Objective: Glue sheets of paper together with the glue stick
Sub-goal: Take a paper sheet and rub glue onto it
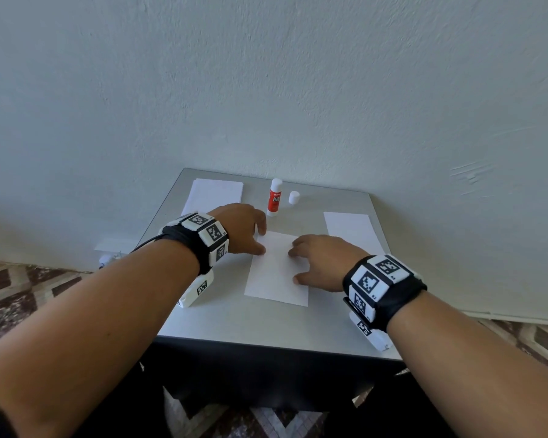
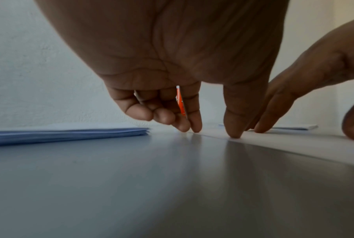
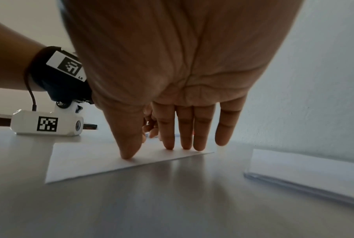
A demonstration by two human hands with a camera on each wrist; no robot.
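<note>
A white sheet (image 1: 274, 273) lies flat in the middle of the grey table (image 1: 266, 324). My left hand (image 1: 260, 241) touches its far left edge with thumb and index tips (image 2: 196, 128), the other fingers loosely curled. My right hand (image 1: 295, 267) presses straight fingers (image 3: 184, 141) and the thumb down on the sheet's right side (image 3: 90, 162). Neither hand holds anything. The red and white glue stick (image 1: 274, 197) stands upright and uncapped behind my left hand; only a sliver of the glue stick (image 2: 180, 103) shows between the fingers in the left wrist view. Its white cap (image 1: 294, 197) stands beside it.
A stack of white paper (image 1: 215, 192) lies at the back left of the table, also seen as the low stack (image 2: 70, 133). Another pile of sheets (image 1: 351, 230) lies at the right, close to my right hand. A pale wall stands just behind the table.
</note>
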